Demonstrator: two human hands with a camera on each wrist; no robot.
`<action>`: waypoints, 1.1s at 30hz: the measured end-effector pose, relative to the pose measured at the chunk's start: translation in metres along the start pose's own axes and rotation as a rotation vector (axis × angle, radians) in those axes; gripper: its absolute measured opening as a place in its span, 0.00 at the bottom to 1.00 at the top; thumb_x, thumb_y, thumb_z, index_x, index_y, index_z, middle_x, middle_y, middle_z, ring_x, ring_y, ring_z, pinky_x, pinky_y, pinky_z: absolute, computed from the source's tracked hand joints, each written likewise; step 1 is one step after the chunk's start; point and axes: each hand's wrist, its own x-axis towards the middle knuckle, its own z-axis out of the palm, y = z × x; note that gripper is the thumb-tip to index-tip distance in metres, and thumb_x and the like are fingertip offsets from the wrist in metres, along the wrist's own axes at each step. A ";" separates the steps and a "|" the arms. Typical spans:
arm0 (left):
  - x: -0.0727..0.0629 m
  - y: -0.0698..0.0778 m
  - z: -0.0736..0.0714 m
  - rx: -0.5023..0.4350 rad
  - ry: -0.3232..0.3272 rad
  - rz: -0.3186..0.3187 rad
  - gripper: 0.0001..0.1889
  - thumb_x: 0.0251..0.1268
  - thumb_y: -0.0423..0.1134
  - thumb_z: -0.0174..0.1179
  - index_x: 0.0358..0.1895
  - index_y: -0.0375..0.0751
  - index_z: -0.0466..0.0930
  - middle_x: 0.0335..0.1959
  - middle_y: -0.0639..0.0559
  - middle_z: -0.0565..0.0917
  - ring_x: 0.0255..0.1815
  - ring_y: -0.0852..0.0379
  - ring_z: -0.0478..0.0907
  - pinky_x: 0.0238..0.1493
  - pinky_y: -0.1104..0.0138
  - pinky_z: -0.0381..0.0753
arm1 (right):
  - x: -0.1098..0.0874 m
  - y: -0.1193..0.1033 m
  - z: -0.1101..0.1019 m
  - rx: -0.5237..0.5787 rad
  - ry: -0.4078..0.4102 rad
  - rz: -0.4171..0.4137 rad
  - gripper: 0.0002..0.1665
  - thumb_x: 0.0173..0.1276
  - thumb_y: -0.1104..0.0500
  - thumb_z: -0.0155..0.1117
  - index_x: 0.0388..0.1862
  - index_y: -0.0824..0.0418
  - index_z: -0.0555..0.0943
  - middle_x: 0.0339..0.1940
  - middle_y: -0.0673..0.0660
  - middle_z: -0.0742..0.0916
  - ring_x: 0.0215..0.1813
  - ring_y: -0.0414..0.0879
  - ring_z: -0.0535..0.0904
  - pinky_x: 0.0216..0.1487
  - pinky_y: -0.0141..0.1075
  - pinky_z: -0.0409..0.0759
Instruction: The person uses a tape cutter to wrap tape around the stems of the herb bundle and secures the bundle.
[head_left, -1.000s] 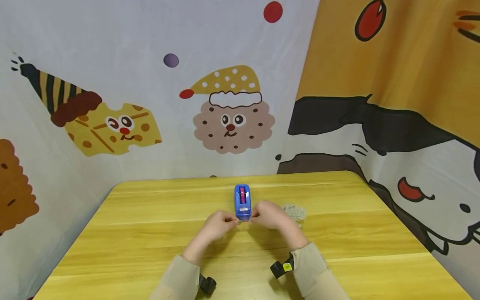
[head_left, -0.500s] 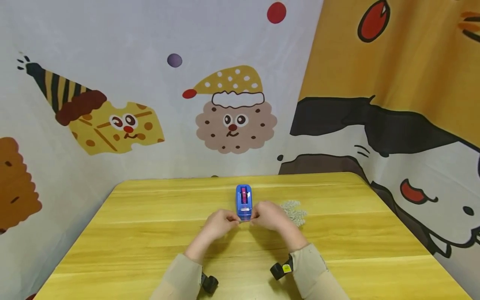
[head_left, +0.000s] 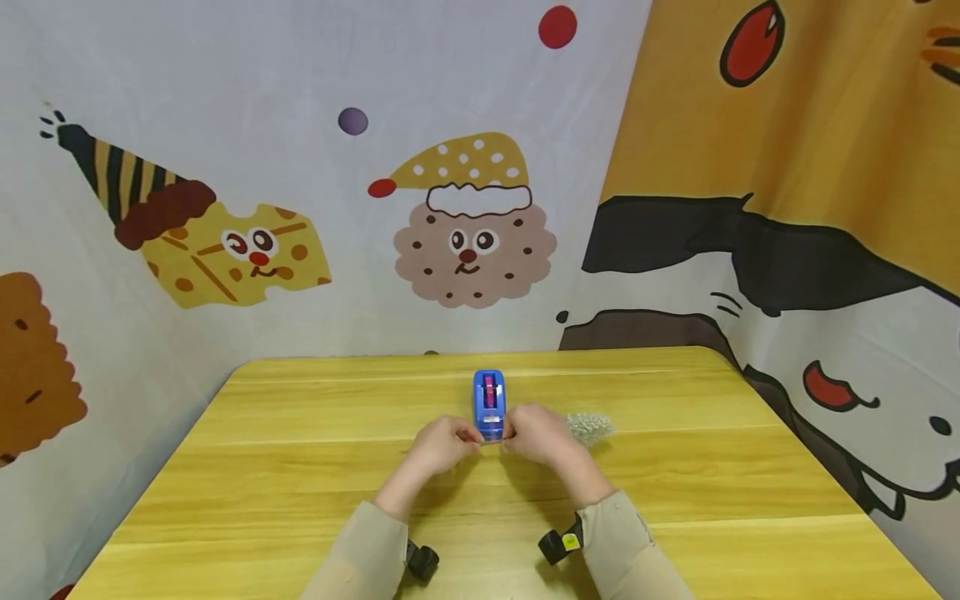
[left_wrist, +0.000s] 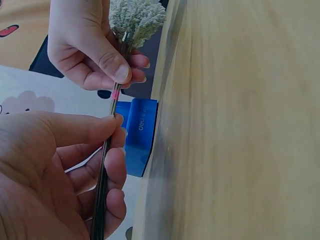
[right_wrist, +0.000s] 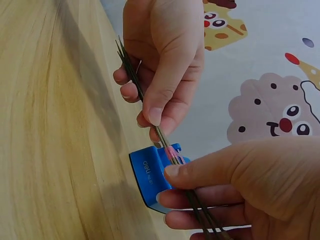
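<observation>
A bunch of dried flowers (head_left: 590, 428) lies crosswise in both hands, its pale fluffy heads to the right. My left hand (head_left: 442, 444) grips the thin dark stems (left_wrist: 102, 175) with thumb and fingers. My right hand (head_left: 538, 433) pinches the same stems nearer the heads and hides part of them in the head view. Between the hands, a narrow band of pink tape (left_wrist: 115, 94) goes round the stems. Just beyond the fingertips stands a blue tape dispenser (head_left: 490, 408) with a pink roll. Both wrist views show its front lower part behind the stems.
The wooden table (head_left: 300, 467) reaches out around the hands. Behind it hangs a cloth (head_left: 285, 75) printed with cartoon figures. Black wrist cameras (head_left: 423, 564) sit below each sleeve cuff.
The flower heads have turned, fanning out wider half a second ago and looking narrower now. Both hands keep nearly the same place, and the head view has shifted slightly.
</observation>
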 end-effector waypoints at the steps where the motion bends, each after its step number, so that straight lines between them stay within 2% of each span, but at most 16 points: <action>1: 0.000 0.000 0.000 0.001 0.001 0.001 0.03 0.62 0.32 0.63 0.35 0.38 0.85 0.27 0.53 0.81 0.16 0.60 0.71 0.21 0.66 0.74 | 0.000 -0.001 0.000 0.006 -0.005 0.002 0.08 0.55 0.59 0.74 0.22 0.54 0.82 0.21 0.44 0.81 0.24 0.39 0.72 0.28 0.36 0.75; 8: 0.001 0.001 0.000 0.012 0.012 -0.003 0.02 0.61 0.32 0.63 0.34 0.39 0.85 0.27 0.55 0.80 0.17 0.60 0.70 0.21 0.65 0.72 | 0.001 -0.002 -0.001 0.029 -0.024 0.001 0.06 0.61 0.58 0.71 0.25 0.56 0.86 0.22 0.45 0.82 0.22 0.40 0.71 0.26 0.34 0.74; 17: 0.002 0.001 0.001 0.019 0.022 0.001 0.02 0.60 0.31 0.63 0.35 0.38 0.84 0.28 0.54 0.79 0.17 0.60 0.70 0.22 0.65 0.73 | 0.001 -0.002 -0.001 -0.022 0.019 0.003 0.07 0.58 0.57 0.73 0.23 0.54 0.85 0.21 0.44 0.82 0.23 0.39 0.72 0.26 0.35 0.74; 23: 0.003 0.001 0.002 0.014 0.023 -0.007 0.02 0.59 0.32 0.64 0.35 0.40 0.84 0.28 0.53 0.79 0.18 0.59 0.73 0.22 0.65 0.74 | 0.001 -0.002 0.001 -0.017 0.027 0.009 0.08 0.57 0.58 0.74 0.21 0.53 0.83 0.19 0.43 0.81 0.22 0.38 0.71 0.25 0.35 0.73; 27: 0.003 0.001 0.000 0.020 0.011 -0.013 0.04 0.63 0.36 0.62 0.36 0.40 0.85 0.26 0.51 0.80 0.18 0.59 0.72 0.21 0.66 0.72 | 0.001 0.000 0.003 -0.011 0.041 0.006 0.09 0.57 0.59 0.74 0.21 0.53 0.82 0.18 0.43 0.80 0.21 0.38 0.71 0.25 0.35 0.72; 33: 0.002 0.002 -0.002 0.021 -0.023 -0.019 0.11 0.69 0.37 0.57 0.32 0.37 0.86 0.20 0.48 0.81 0.14 0.61 0.67 0.16 0.69 0.65 | 0.002 0.001 0.005 -0.010 0.035 0.016 0.08 0.57 0.57 0.74 0.22 0.52 0.82 0.19 0.42 0.80 0.22 0.38 0.71 0.25 0.34 0.72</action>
